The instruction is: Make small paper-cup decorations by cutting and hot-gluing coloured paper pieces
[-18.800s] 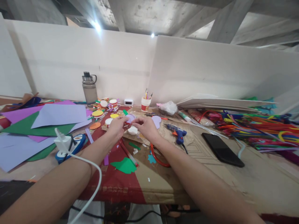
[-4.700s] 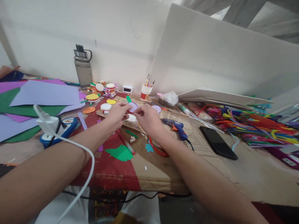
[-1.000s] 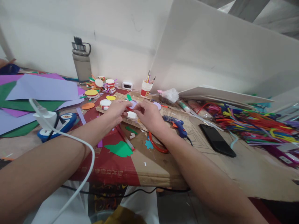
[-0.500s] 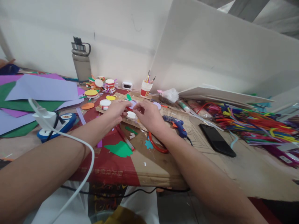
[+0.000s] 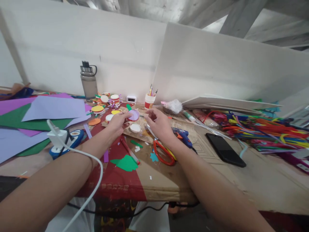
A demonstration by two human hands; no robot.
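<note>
My left hand [image 5: 118,123] grips a round lilac-faced disc [image 5: 133,115] by its left edge, between thumb and fingers. A green paper strip [image 5: 128,106] sticks up beside the disc. My right hand [image 5: 159,124] hovers a little to the right, apart from the disc, its fingers bent, thumb and forefinger slightly apart, and nothing visible in them. Just below the hands lies a white round lid [image 5: 135,128]. Red-handled scissors [image 5: 164,154] rest under my right wrist, next to a blue glue gun [image 5: 183,137].
Green paper [image 5: 126,163] and a red pen [image 5: 130,150] lie in front. At left are coloured sheets [image 5: 55,108], a power strip [image 5: 65,145] with a white cable, and a bottle [image 5: 88,84]. A phone [image 5: 225,149] and pipe cleaners [image 5: 265,129] lie at right; a paper cup [image 5: 149,101] stands behind.
My right hand has drawn away to the right from the lilac disc, which stays in my left hand and shows its face more fully. The view has tilted upward.
</note>
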